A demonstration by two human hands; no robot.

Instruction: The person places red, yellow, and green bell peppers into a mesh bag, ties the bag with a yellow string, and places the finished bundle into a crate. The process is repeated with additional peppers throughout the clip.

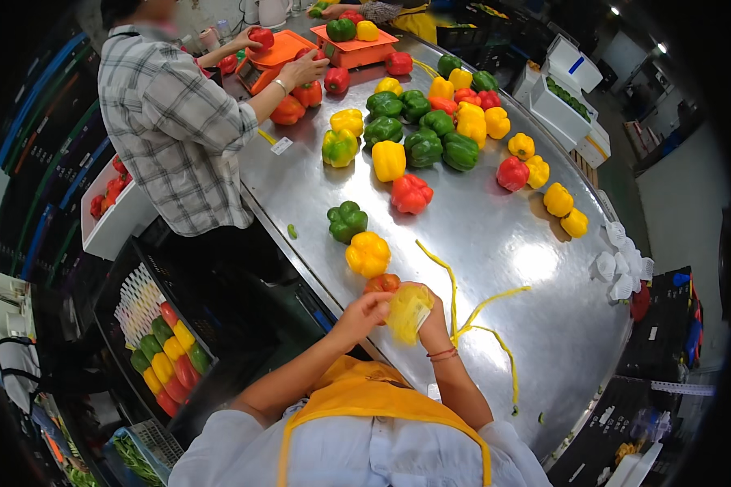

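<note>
My left hand (pixel 365 313) and my right hand (pixel 431 316) hold a bunched yellow mesh net bag (pixel 407 313) between them, over the near edge of the steel table (pixel 524 341). A white label shows on the net. Just beyond my fingers sits an orange-red bell pepper (pixel 382 283), partly hidden by my hands. A yellow bell pepper (pixel 368 254) and a green bell pepper (pixel 347 221) stand in line behind it. To the right of my right hand, several empty yellow net strips (pixel 455 304) lie twisted on the metal.
Many loose bell peppers (pixel 423 147) cover the table's far part. A co-worker in a plaid shirt (pixel 176 115) handles peppers at an orange scale (pixel 283 49); another person stands beyond. White foam nets (pixel 624 262) lie at the right edge. A black crate (pixel 210 365) of packed peppers stands lower left.
</note>
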